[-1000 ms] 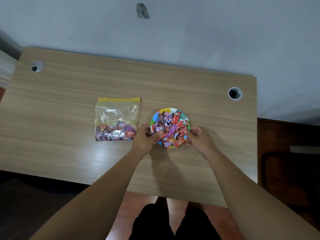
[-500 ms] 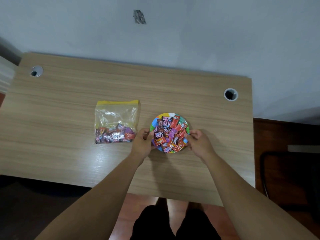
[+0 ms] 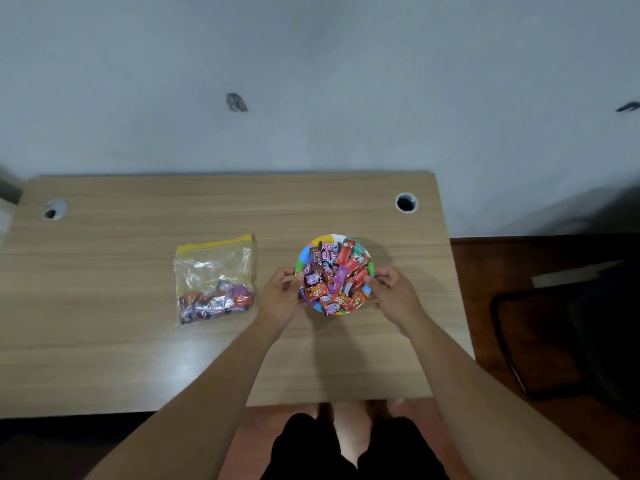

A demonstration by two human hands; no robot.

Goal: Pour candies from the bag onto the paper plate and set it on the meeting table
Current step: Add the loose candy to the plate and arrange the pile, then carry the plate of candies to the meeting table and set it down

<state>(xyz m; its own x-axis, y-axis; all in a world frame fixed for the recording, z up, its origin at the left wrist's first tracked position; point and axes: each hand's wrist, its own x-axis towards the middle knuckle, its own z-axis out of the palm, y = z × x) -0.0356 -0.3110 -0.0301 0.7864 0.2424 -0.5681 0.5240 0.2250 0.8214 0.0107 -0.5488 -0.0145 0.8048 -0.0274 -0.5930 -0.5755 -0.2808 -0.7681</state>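
Note:
A colourful paper plate (image 3: 363, 251) heaped with wrapped candies (image 3: 334, 277) is at the middle right of the wooden table (image 3: 138, 358). My left hand (image 3: 282, 297) grips the plate's left rim and my right hand (image 3: 393, 294) grips its right rim. Whether the plate rests on the table or is just above it, I cannot tell. To the left lies a clear zip bag (image 3: 214, 278) with a yellow seal, flat on the table, with some candies still at its near end.
Two round cable holes sit near the table's back corners, one at the left (image 3: 54, 209) and one at the right (image 3: 406, 202). A grey wall runs behind the table. A dark chair (image 3: 568, 337) stands on the floor to the right.
My head has tilted up, so the table sits lower in view. Both hands keep their hold on the plate's rim; the plate appears slightly raised. The bag has not moved.

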